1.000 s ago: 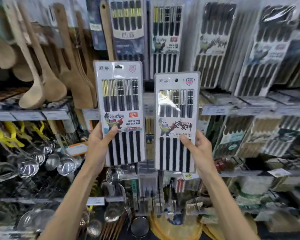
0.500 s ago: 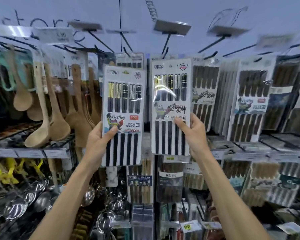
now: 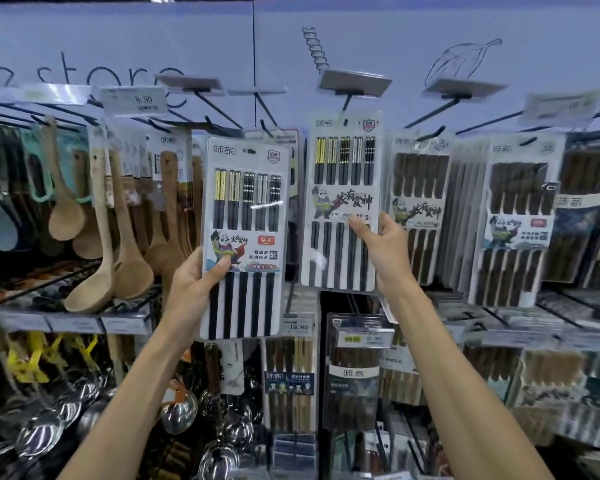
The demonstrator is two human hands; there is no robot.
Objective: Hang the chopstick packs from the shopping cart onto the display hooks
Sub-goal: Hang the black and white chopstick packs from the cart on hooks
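Note:
My left hand (image 3: pixel 196 282) grips the lower left edge of a chopstick pack (image 3: pixel 245 216) with black sticks and a white card, held upright in front of the display. My right hand (image 3: pixel 383 252) grips a second chopstick pack (image 3: pixel 340 188) by its right side, raised higher. The top hole of that pack sits at the tip of a black display hook (image 3: pixel 345 110) under a grey price-tag holder. I cannot tell whether the hook passes through the hole.
Brown chopstick packs (image 3: pixel 418 202) hang on hooks to the right. Wooden spoons and spatulas (image 3: pixel 125 237) hang to the left over a wire shelf. Several more hooks with price tags (image 3: pixel 463 88) jut from the white back panel. Steel ladles (image 3: pixel 179 414) and more packs hang below.
Both hands rose with their packs. The right pack went up further, and its top now meets the hook tip. The view tilted upward toward the back panel.

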